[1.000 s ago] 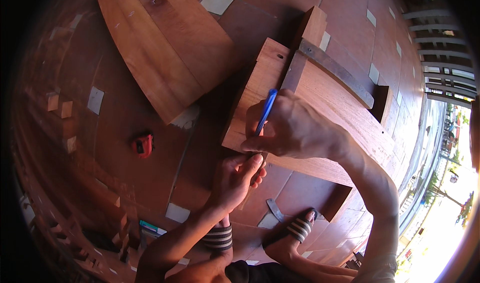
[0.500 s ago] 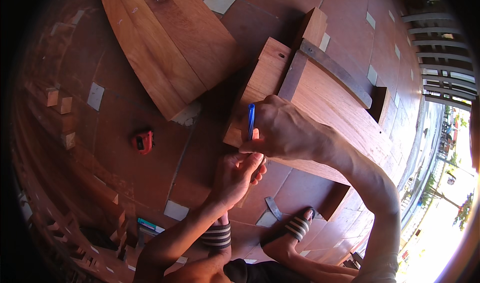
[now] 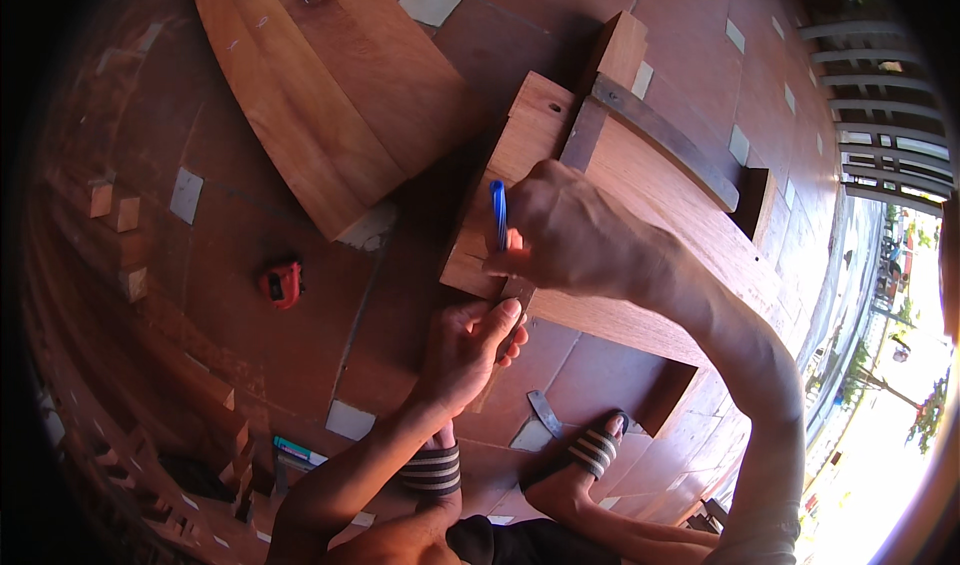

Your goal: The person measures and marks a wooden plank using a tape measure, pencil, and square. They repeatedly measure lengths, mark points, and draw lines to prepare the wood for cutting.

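A blue pen (image 3: 499,208) stands nearly upright in my right hand (image 3: 575,230), whose fingers are closed round it. That hand is over the near left end of a light reddish wooden board (image 3: 640,215); the pen's tip is hidden. A dark wooden square (image 3: 582,135) lies across the board, one long arm running under my right hand and the other (image 3: 670,150) slanting to the far right. My left hand (image 3: 470,350) pinches the near end of the square's arm, thumb on top, just off the board's near edge.
Left of the board lies a wide wooden panel (image 3: 330,85) with white chalk marks. A red tape measure (image 3: 283,284) rests on the tiled floor (image 3: 250,365). Near my sandaled foot is a small metal strip (image 3: 546,414). Stacked wood (image 3: 130,255) lines the left side.
My right hand and the pen have moved a little away from me, up along the square's arm, parting from my left hand. The left hand keeps its hold and has barely shifted.
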`<state>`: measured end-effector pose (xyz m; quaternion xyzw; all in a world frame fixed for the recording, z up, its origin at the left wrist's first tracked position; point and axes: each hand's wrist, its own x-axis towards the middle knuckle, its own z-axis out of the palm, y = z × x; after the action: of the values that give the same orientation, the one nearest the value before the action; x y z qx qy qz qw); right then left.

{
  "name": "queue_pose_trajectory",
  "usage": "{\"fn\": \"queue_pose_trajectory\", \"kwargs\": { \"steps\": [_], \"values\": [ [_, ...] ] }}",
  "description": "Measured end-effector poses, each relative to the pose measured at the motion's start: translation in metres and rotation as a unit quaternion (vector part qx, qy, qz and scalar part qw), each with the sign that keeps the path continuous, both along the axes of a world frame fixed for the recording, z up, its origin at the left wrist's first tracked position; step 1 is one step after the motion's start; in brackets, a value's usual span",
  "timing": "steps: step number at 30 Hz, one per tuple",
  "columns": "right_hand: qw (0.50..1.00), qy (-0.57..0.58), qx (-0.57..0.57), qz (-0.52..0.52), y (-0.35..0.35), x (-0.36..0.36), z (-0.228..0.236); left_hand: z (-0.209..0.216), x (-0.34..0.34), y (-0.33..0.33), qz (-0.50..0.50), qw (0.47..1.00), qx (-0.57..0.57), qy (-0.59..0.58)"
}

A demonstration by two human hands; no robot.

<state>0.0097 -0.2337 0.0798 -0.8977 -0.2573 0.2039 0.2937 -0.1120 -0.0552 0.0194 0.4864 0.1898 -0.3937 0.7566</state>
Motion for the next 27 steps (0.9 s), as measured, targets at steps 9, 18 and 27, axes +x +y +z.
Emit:
{"fn": "queue_pose_trajectory", "kwargs": {
  "steps": [9,18,27],
  "values": [
    [0.999,-0.047,-0.018,-0.017,-0.028,0.047,0.003,-0.001,0.001,-0.001,-0.006,1.000,0.009,0.006],
    [0.998,0.013,-0.054,-0.038,-0.042,0.073,0.005,0.001,0.001,0.000,-0.007,1.000,0.013,0.008],
    [0.992,-0.054,-0.105,-0.042,-0.059,0.103,0.006,0.000,0.002,-0.001,-0.003,1.000,0.013,0.011]
  ]
}}
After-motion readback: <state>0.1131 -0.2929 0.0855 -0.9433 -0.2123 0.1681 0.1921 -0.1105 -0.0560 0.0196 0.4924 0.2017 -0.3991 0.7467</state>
